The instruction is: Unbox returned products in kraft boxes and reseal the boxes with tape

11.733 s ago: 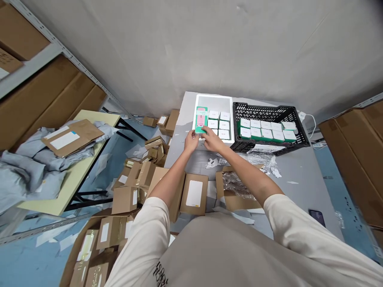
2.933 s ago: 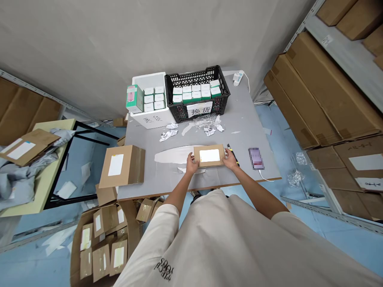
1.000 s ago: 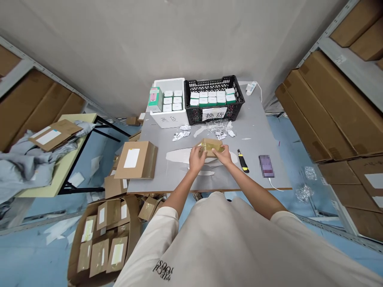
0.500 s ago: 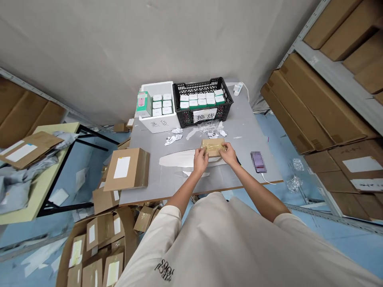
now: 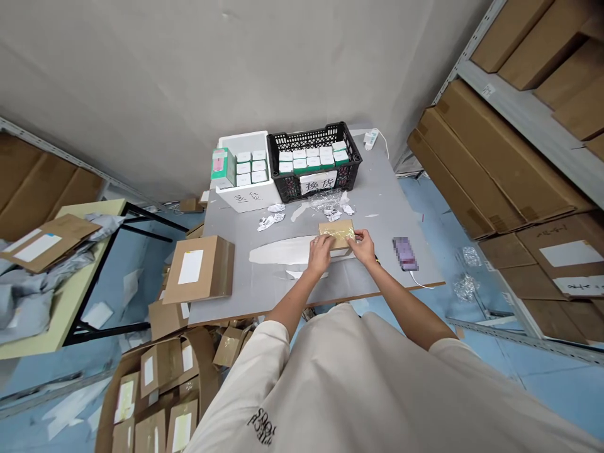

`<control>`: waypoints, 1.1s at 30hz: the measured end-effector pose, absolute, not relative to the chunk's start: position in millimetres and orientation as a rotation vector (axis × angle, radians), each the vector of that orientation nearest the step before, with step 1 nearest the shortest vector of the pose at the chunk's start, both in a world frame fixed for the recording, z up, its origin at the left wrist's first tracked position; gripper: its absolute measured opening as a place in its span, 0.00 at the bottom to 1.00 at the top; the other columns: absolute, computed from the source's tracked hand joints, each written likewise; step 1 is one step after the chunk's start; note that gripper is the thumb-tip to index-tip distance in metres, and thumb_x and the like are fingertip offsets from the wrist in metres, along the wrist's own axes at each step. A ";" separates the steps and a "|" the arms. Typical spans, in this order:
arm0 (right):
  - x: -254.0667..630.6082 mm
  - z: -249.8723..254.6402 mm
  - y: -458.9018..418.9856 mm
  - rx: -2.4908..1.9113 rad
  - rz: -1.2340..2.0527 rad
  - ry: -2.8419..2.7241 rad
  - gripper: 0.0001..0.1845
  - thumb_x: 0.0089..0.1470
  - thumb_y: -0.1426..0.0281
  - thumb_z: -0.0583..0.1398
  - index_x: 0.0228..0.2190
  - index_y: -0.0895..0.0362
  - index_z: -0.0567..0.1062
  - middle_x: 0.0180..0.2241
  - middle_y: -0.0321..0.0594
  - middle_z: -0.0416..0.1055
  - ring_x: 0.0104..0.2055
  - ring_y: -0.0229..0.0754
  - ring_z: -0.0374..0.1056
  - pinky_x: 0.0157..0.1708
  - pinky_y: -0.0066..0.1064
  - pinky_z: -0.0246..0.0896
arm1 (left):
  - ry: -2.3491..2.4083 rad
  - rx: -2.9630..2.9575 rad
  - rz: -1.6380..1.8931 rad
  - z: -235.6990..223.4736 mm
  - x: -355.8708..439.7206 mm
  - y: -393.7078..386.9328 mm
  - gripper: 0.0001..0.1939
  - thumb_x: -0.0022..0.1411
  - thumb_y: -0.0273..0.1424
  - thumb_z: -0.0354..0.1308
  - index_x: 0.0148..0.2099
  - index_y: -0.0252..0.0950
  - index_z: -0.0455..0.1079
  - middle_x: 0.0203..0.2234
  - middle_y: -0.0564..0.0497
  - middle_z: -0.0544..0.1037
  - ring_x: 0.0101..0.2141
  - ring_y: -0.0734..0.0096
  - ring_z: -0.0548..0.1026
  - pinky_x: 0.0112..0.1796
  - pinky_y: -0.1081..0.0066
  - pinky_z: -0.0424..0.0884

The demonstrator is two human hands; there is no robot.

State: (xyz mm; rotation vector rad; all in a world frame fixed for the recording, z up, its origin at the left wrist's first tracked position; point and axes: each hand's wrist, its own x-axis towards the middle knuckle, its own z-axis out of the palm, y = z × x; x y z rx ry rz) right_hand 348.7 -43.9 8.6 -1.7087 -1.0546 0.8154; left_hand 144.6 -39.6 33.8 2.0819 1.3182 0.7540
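A small cardboard box (image 5: 336,226) with shiny tape across it stands on the grey table (image 5: 264,289), in front of me. Its near left part is covered by my left hand (image 5: 321,253), whose fingers are curled onto the taped face. At the right end, my right hand (image 5: 363,246) grips the box with bent fingers and the thumb toward its front. White torn paper (image 5: 278,251) lies on the tabletop left of the box. A dark object (image 5: 377,258) peeks out beside my right hand, mostly hidden.
Behind are a white foam box (image 5: 250,200) and a black crate (image 5: 314,187), both holding small white-and-green boxes. A larger carton (image 5: 217,270) sits at the table's left, a phone (image 5: 406,254) with cable at the right. Crumpled paper (image 5: 271,221) lies between. Cartons fill the right shelves.
My left hand's fingers have slid further right over the taped face of the box. The right hand stays at its right end. The view has shifted slightly.
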 end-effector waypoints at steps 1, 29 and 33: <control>349.5 8.4 -43.9 -1.699 0.816 -1.056 0.25 0.48 0.53 0.66 0.44 0.52 0.72 0.48 0.47 0.77 0.48 0.51 0.74 0.49 0.42 0.69 | 1.280 2.111 0.732 35.0 145.6 -40.1 0.27 0.63 0.19 0.50 0.61 0.43 0.71 0.58 0.43 0.72 0.62 0.52 0.65 0.63 0.52 0.58; 311.9 -15.6 -52.0 -1.740 1.138 -1.206 0.23 0.49 0.56 0.62 0.45 0.52 0.73 0.50 0.43 0.76 0.51 0.48 0.72 0.53 0.41 0.66 | 1.864 1.552 0.688 -2.8 61.0 -45.0 0.24 0.68 0.31 0.53 0.64 0.35 0.67 0.52 0.39 0.75 0.53 0.54 0.75 0.54 0.60 0.71; 351.7 -20.2 -63.9 -1.837 1.042 -1.197 0.22 0.50 0.57 0.62 0.46 0.52 0.73 0.50 0.44 0.76 0.50 0.48 0.72 0.55 0.43 0.65 | 1.757 1.562 0.644 -19.8 94.9 -45.5 0.23 0.67 0.30 0.55 0.63 0.34 0.67 0.51 0.38 0.76 0.50 0.55 0.77 0.52 0.60 0.72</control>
